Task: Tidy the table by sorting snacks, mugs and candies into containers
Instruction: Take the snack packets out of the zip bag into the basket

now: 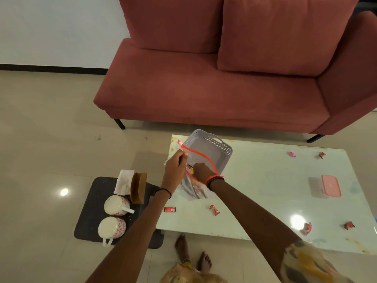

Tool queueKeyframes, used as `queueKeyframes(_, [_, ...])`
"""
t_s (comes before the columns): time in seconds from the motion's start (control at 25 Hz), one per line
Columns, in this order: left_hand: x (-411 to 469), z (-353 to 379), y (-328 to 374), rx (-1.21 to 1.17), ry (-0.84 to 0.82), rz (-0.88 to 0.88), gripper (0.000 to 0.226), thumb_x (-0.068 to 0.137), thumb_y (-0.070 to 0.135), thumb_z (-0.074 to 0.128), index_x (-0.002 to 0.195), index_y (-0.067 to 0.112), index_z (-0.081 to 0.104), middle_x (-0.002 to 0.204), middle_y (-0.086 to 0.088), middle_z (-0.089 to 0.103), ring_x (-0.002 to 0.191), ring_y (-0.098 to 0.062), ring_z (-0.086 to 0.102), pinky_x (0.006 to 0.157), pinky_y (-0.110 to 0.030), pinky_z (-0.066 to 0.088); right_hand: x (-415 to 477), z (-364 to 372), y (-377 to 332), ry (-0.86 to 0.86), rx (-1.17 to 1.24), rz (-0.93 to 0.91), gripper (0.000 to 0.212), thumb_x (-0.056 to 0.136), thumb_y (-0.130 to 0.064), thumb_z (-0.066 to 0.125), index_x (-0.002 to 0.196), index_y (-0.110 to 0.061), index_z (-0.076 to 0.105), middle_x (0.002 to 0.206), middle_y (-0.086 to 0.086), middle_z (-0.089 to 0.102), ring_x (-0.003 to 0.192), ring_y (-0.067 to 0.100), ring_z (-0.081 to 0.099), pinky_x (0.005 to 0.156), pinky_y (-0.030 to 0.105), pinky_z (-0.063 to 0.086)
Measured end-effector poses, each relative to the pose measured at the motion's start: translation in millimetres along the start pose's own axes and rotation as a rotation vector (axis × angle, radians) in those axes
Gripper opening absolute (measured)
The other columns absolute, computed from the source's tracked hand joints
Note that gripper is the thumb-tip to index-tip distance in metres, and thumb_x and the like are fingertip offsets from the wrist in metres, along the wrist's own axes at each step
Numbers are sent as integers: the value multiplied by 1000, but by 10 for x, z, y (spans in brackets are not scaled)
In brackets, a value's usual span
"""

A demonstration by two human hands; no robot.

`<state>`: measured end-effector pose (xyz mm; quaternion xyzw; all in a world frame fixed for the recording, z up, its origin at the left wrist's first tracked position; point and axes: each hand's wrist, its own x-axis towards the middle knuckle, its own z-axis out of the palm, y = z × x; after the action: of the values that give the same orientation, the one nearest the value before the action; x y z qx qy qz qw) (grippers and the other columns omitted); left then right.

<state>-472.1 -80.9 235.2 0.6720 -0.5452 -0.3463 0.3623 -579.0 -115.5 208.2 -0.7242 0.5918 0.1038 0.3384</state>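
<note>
While the left grip (175,170) pinches the red-zippered rim of the clear zip bag (195,190), held over the left end of the bench (255,190) just in front of the grey basket (222,149), the right grip (203,172) sits curled in the bag's mouth; what it holds cannot be told. Wrapped candies (214,209): scattered on bench. Pink lidded box (330,185): bench, right. Two mugs (116,205): floor mat (91,211).

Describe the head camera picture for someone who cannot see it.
A person's left hand pinches open a clear red-rimmed zip bag of snacks while the right hand reaches into its mouth, by a grey basket on a pale table. Wrapped candies lie scattered; two mugs sit on a floor mat.
</note>
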Motion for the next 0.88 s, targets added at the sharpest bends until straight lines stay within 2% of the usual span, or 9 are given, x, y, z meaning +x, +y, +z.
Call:
queueKeyframes(0.08, [97, -20, -50, 24, -10, -2, 21, 98, 25, 45, 81, 13, 49, 57, 9, 45, 49, -6, 45, 47, -5, 39, 114, 45, -24, 23, -46, -5, 33, 98, -24, 41, 108, 0, 61, 106, 21, 68, 94, 35, 64, 81, 37, 48])
queueKeyframes(0.12, [131, -24, -65, 37, -18, -3, 21, 98, 25, 45, 82, 12, 50, 57, 8, 46, 50, -6, 46, 48, -8, 40, 135, 55, -31, 48, -75, -3, 33, 98, -25, 41, 112, -3, 61, 107, 19, 68, 97, 34, 64, 83, 37, 49])
queueKeyframes(0.2, [197, -27, -100, 46, -22, -3, 22, 98, 24, 45, 82, 10, 51, 57, 6, 46, 50, -7, 45, 49, -12, 40, 200, 75, -45, 111, -129, -11, 32, 98, -24, 41, 113, -6, 61, 107, 17, 68, 98, 32, 65, 83, 37, 50])
queueKeyframes(0.36, [395, -77, -84, 35, -3, 4, 20, 98, 22, 45, 81, 12, 50, 57, 8, 47, 48, -7, 46, 45, -7, 40, 292, -12, -115, 210, -169, -34, 29, 99, -14, 39, 116, -6, 60, 112, 16, 67, 103, 31, 64, 87, 37, 50])
queueKeyframes(0.48, [634, -186, -20, 54, -9, -31, 27, 98, 23, 43, 76, 9, 46, 56, 4, 44, 48, -8, 41, 48, -18, 38, 275, -218, -193, 231, -151, -63, 29, 96, -6, 38, 116, 0, 58, 117, 22, 61, 109, 36, 59, 92, 39, 46])
queueKeyframes(0.6, [892, -318, 53, 65, -44, -40, 31, 98, 21, 42, 72, 4, 44, 60, -7, 44, 56, -22, 47, 54, -33, 39, 231, -492, -314, 267, -148, -95, 27, 93, -3, 39, 111, 5, 58, 116, 26, 61, 110, 38, 58, 90, 40, 44])
queueKeyframes(0.68, [1030, -396, 104, 71, -66, -26, 33, 99, 20, 41, 67, 11, 40, 59, -6, 43, 55, -25, 50, 49, -27, 40, 190, -685, -402, 313, -119, -116, 25, 92, 1, 39, 105, 6, 60, 112, 26, 63, 106, 38, 60, 86, 41, 46])
queueKeyframes(0.8, [1223, -511, 135, 57, -55, -17, 32, 99, 20, 41, 67, 13, 39, 57, 0, 41, 49, -18, 48, 37, -11, 39, 130, -974, -479, 394, -92, -111, 24, 88, 3, 44, 100, 2, 64, 105, 22, 66, 99, 36, 63, 77, 37, 48])
queueKeyframes(0.88, [1350, -598, 136, 65, -23, -4, 28, 98, 19, 40, 73, 9, 40, 58, 0, 39, 52, -21, 47, 38, -12, 41, 111, -1172, -442, 434, 43, -66, 28, 84, 4, 50, 105, -2, 68, 103, 21, 69, 99, 37, 63, 78, 36, 49])
